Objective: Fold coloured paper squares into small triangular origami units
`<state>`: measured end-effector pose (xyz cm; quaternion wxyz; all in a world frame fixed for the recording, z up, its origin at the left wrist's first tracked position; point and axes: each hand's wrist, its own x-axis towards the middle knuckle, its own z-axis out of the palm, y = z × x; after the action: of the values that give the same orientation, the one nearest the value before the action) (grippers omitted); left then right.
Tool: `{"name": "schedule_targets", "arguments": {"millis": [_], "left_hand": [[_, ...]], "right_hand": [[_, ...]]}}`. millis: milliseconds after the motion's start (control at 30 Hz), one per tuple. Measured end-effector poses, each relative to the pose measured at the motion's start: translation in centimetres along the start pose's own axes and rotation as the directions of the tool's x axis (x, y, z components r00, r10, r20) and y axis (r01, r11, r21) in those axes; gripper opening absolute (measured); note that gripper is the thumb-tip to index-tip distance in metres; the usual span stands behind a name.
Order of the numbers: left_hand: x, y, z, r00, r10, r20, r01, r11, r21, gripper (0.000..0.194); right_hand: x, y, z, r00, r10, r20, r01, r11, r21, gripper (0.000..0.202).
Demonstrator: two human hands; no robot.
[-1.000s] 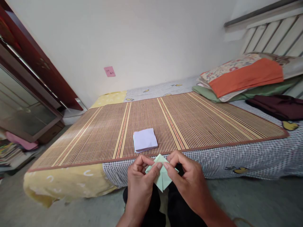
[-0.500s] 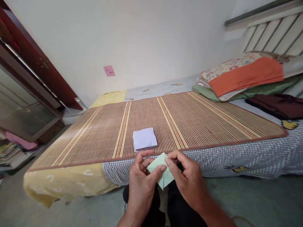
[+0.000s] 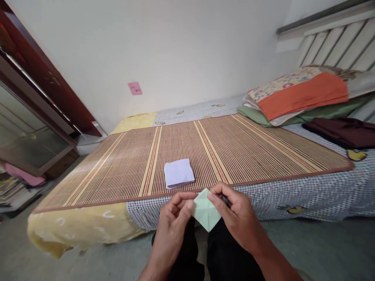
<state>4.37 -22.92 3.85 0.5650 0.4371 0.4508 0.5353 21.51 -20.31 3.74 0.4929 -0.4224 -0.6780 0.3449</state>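
Observation:
Between my two hands is a light green sheet of folded paper, turned like a diamond with crease lines meeting near its middle. My left hand pinches its left corner between thumb and fingers. On the upper right edge, my right hand grips the paper with thumb and forefinger. The paper is held in the air above my knees, in front of the bed's edge. Just beyond it, a stack of pale lilac paper squares lies on the striped mat.
The striped bamboo mat covers much of the bed. At the right are folded bedding with an orange band and a dark maroon cloth. A pink note is on the wall. A glass-fronted cabinet stands left.
My left thumb has slid off the paper's middle to its left corner. The green paper has shifted slightly right, showing more of its face. The stack stays put.

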Motion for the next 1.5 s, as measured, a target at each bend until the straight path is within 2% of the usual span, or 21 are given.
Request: {"name": "schedule_targets", "arguments": {"millis": [100, 200, 367, 433, 533, 733, 867, 1067, 1133, 1333, 1500], "left_hand": [[0.4, 0.4, 0.0, 0.996, -0.031, 0.089, 0.027, 0.999, 0.047, 0.026], [0.7, 0.6, 0.2, 0.991, -0.069, 0.113, 0.062, 0.996, 0.064, 0.027], [0.6, -0.1, 0.3, 0.999, -0.045, 0.011, 0.046, 0.999, -0.013, 0.024], [0.6, -0.4, 0.3, 0.999, -0.031, -0.011, 0.031, 0.999, -0.041, 0.023], [0.5, -0.6, 0.4, 0.999, -0.039, -0.015, 0.038, 0.996, -0.086, 0.02], [0.5, -0.9, 0.6, 0.998, -0.026, -0.05, 0.017, 0.984, -0.179, 0.017], [0.5, -1.0, 0.8, 0.997, -0.018, -0.071, 0.006, 0.986, -0.167, 0.017], [0.3, -1.3, 1.5, 0.998, -0.033, -0.049, 0.026, 0.992, -0.124, 0.021], [0.2, -1.3, 1.4, 0.999, -0.027, -0.037, 0.024, 0.996, -0.09, 0.024], [0.5, -0.9, 0.6, 0.993, 0.037, -0.113, -0.037, 0.999, 0.002, 0.029], [0.8, -0.3, 0.3, 0.994, 0.076, -0.084, -0.064, 0.989, 0.132, 0.032]], "right_hand": [[0.2, -0.4, -0.1, 0.996, 0.002, 0.093, -0.006, 0.999, 0.051, 0.021], [0.3, -0.6, 0.1, 0.991, 0.02, 0.133, -0.036, 0.992, 0.123, 0.017], [-0.1, 0.1, 0.8, 0.959, 0.203, 0.196, -0.256, 0.918, 0.303, 0.023], [-0.3, 0.4, 1.1, 0.948, 0.242, 0.208, -0.304, 0.884, 0.354, 0.027], [-0.5, 0.6, 1.5, 0.956, 0.236, 0.172, -0.284, 0.887, 0.363, 0.028], [-0.2, 0.7, 1.0, 0.986, 0.164, 0.02, -0.164, 0.956, 0.243, 0.026], [-0.1, 1.1, 0.4, 0.983, 0.175, -0.054, -0.152, 0.946, 0.287, 0.023], [-0.2, 1.4, 1.1, 0.961, 0.252, 0.111, -0.275, 0.87, 0.41, 0.024], [-0.2, 1.4, 1.3, 0.949, 0.286, 0.134, -0.316, 0.852, 0.417, 0.026], [0.0, 1.1, 1.1, 0.957, 0.243, 0.156, -0.285, 0.879, 0.382, 0.029], [0.2, 0.9, 0.6, 0.959, 0.213, 0.188, -0.27, 0.89, 0.367, 0.029]]}}
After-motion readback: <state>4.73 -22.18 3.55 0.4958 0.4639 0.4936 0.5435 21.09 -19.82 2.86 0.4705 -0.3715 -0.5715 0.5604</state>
